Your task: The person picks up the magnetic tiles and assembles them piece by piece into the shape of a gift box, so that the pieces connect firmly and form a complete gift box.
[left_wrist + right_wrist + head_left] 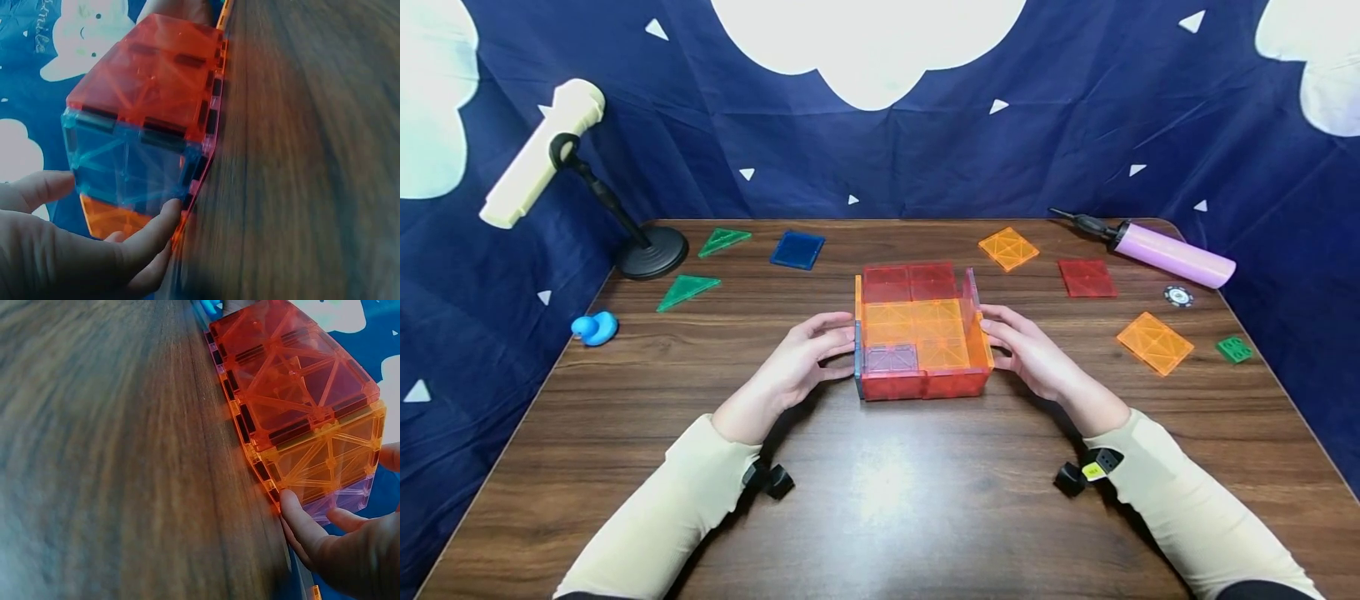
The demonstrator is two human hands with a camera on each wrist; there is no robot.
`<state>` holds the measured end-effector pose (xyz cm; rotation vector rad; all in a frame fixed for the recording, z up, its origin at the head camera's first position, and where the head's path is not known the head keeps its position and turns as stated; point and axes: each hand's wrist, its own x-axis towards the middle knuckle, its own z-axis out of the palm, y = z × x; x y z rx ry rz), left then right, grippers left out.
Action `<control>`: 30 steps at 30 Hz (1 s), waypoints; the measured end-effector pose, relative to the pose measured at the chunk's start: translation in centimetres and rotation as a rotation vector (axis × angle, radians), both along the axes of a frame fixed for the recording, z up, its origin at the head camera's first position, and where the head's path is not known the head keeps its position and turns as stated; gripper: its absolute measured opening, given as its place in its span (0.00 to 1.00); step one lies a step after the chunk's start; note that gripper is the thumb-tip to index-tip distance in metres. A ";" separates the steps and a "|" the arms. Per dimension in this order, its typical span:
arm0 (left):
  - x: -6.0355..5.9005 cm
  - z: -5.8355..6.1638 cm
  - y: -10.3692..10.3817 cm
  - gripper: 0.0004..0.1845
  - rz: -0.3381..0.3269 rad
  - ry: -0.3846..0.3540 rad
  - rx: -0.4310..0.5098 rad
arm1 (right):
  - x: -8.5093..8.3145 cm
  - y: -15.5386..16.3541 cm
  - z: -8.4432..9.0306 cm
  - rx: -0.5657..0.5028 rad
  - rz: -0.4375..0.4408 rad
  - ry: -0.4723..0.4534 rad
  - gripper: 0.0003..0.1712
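A low, open-topped box of translucent magnetic tiles (pixel 891 386) sits in mid-table, with red front and back walls. Its floor is mostly orange, with a purple tile (pixel 891 359) at the front left. My left hand (pixel 793 364) touches the left wall, fingers extended; in the left wrist view they lie by a blue tile (pixel 125 162) and an orange tile (pixel 115 219). On the opposite side, my right hand (pixel 1037 357) rests its extended fingers against the right wall, which has an orange tile (pixel 328 459) in front and a purple tile (pixel 347 499) behind.
Left: green triangles (pixel 688 291), a blue square tile (pixel 797 250), a blue duck (pixel 597 328) and a cream microphone (pixel 542 158) on a stand. Right: orange tiles (pixel 1154 343), a red tile (pixel 1087 278), a purple pump (pixel 1176 255), a chip (pixel 1178 296) and a green brick (pixel 1234 350).
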<state>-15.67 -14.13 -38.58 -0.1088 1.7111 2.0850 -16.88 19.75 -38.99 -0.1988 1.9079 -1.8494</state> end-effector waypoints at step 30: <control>3.8 1.2 2.0 0.33 0.053 -0.018 0.058 | -5.5 -0.1 -0.2 -0.098 -0.108 0.103 0.29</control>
